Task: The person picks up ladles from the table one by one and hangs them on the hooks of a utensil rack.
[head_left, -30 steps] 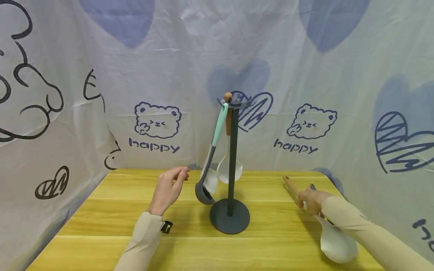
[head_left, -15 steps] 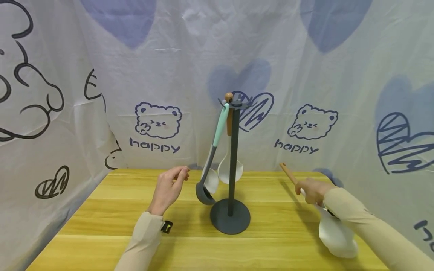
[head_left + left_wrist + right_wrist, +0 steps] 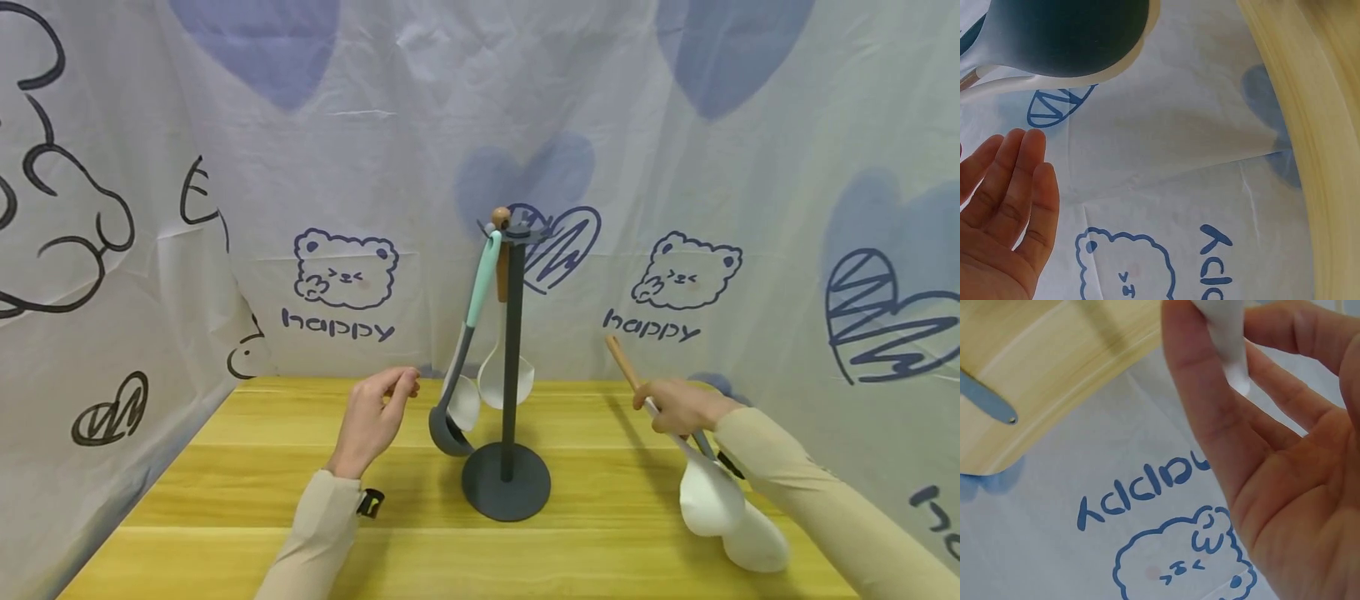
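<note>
At the right of the head view, the right hand [image 3: 678, 404] grips a wooden-handled white utensil [image 3: 711, 498] near the join of wood and white shaft; the handle tilts up and away toward the cloth backdrop [image 3: 450, 67], the broad head down toward the person. Whether that head touches the table [image 3: 225, 483] cannot be told. A second white utensil [image 3: 757, 542] lies partly hidden behind it. At centre stands a dark utensil stand [image 3: 525, 496], with a mint-handled ladle [image 3: 482, 287] and white utensils hanging from its top; the left hand [image 3: 372, 421] hovers to its left, holding nothing. The held utensil is probably light and stiff in the shaft, unlikely to break, and heavier at the head, so it may swivel in a loose hold; the wooden part should give surer purchase than the smooth white shaft. From the left wrist, the fingers [image 3: 1007, 175] are extended and only slightly bent, apart from the ladle's dark bowl above. From the right wrist, a white shaft [image 3: 1225, 337] passes between thumb and fingers, held mainly toward the tips; a grey handle [image 3: 988, 400] lies on the wood beyond.
</note>
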{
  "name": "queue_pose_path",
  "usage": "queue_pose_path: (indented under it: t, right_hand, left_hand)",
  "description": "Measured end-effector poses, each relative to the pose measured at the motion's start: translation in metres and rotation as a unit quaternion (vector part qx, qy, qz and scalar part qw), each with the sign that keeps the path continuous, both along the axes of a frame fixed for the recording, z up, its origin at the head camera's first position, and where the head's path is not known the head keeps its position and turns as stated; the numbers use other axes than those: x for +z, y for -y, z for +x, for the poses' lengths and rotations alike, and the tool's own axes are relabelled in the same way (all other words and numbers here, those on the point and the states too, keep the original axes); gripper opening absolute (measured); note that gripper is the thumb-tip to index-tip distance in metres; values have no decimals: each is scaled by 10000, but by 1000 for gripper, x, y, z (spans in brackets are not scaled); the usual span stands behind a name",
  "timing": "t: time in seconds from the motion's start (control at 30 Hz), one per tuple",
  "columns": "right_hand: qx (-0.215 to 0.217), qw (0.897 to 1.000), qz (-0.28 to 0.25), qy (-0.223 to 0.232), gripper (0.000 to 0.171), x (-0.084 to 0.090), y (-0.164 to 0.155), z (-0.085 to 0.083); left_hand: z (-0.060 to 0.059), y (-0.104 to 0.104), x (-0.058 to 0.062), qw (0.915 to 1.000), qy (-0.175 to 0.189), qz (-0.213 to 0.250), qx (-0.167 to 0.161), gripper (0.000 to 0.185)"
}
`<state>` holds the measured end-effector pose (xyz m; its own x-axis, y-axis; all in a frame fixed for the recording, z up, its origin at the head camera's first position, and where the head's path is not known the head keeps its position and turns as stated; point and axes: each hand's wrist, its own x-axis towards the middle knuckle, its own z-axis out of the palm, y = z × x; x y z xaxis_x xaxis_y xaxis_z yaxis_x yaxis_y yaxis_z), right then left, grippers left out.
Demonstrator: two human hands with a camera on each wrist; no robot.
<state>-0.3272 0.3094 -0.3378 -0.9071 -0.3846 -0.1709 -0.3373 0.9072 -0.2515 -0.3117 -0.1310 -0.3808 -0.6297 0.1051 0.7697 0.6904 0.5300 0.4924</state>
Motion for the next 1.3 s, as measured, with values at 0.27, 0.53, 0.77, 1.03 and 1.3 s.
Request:
queue_pose_path:
  t: [0.27,0.53,0.77,1.03,1.3]
  right_hand:
    - [204,9961,-515,-680,37,-2,5,-3]
    - [193,9825,-1499,-1093,34,-2,10,-5]
    - [202,9674,-1971,-1577,25,1,26,-1]
    - [204,9485,-2568,-1846,14,6,49,3]
    - [88,9296,-2878,-2299,29,13,59,1]
  left_hand:
    - [-2,-8,20,9995,-290,-143,-23,21]
    - [-4,-16,46,9971,-751,-86,20,18]
    - [-5,-25,68,9944,-1052,-31,89,18]
    - [-1,-41,94,9913,-1314,54,98,23]
    - [-4,-60,122,9858,-1642,293,179,28]
